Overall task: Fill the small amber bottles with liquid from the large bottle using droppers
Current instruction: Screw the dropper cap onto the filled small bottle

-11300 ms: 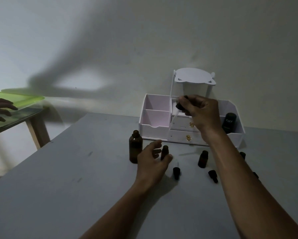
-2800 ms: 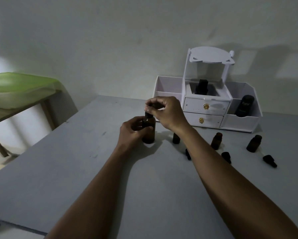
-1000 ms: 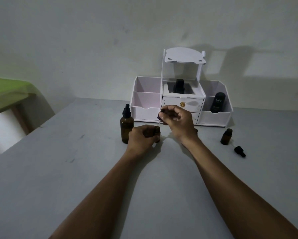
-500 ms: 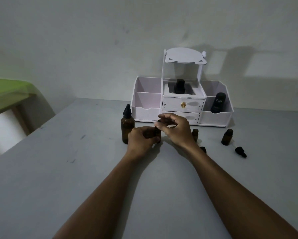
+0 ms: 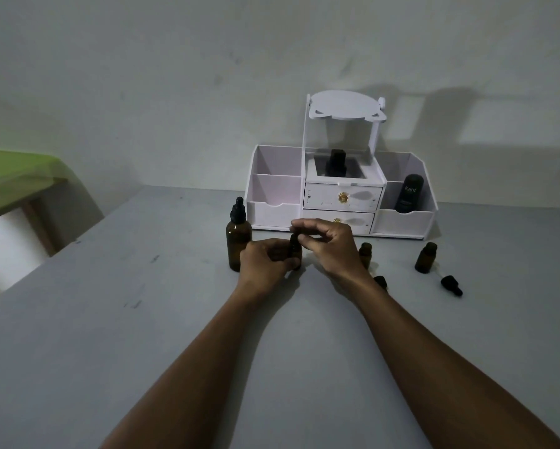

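My left hand grips a small amber bottle standing on the grey table. My right hand pinches the black dropper cap at that bottle's top. The large amber bottle, with its black dropper top on, stands just left of my left hand. Two more small amber bottles, one right behind my right wrist and one farther right, stand uncapped. Two loose dropper caps lie on the table, one by my right forearm and one at the right.
A white organiser with two drawers stands against the wall behind the bottles. It holds a dark bottle in the middle and a black Kahf bottle on the right. A green-topped side table is at the left.
My right hand has come down from above the small bottle, bringing the dropper into its neck. My left hand has kept its hold on the bottle. The large bottle stands capped.
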Motion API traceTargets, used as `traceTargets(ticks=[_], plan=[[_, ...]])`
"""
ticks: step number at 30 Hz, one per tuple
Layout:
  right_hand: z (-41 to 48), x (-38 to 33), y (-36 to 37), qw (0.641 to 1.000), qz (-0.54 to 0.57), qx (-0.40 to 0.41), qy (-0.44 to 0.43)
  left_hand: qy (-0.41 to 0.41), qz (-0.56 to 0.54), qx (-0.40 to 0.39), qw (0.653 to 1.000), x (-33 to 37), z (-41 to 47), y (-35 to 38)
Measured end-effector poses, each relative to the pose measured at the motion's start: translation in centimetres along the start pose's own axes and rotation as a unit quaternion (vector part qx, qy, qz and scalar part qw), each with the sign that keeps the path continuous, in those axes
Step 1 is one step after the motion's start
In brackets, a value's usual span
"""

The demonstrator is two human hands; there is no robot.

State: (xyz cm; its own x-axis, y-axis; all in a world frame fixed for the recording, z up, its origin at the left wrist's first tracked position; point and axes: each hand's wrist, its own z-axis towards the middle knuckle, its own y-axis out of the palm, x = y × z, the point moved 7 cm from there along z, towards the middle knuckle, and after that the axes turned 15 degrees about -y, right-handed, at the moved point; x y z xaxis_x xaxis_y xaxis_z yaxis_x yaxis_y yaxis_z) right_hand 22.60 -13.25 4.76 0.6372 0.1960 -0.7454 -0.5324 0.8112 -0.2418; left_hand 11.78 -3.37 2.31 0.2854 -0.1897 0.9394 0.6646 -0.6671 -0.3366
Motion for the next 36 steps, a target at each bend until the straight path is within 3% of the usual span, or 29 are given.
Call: traceTargets(ticks=[36], plan=[[-0.31,0.18,0.19,0.999,-0.024,0.037,-0.015,0.027,-0.003,0.010,1.000,0.24,-0.30,-0.09]])
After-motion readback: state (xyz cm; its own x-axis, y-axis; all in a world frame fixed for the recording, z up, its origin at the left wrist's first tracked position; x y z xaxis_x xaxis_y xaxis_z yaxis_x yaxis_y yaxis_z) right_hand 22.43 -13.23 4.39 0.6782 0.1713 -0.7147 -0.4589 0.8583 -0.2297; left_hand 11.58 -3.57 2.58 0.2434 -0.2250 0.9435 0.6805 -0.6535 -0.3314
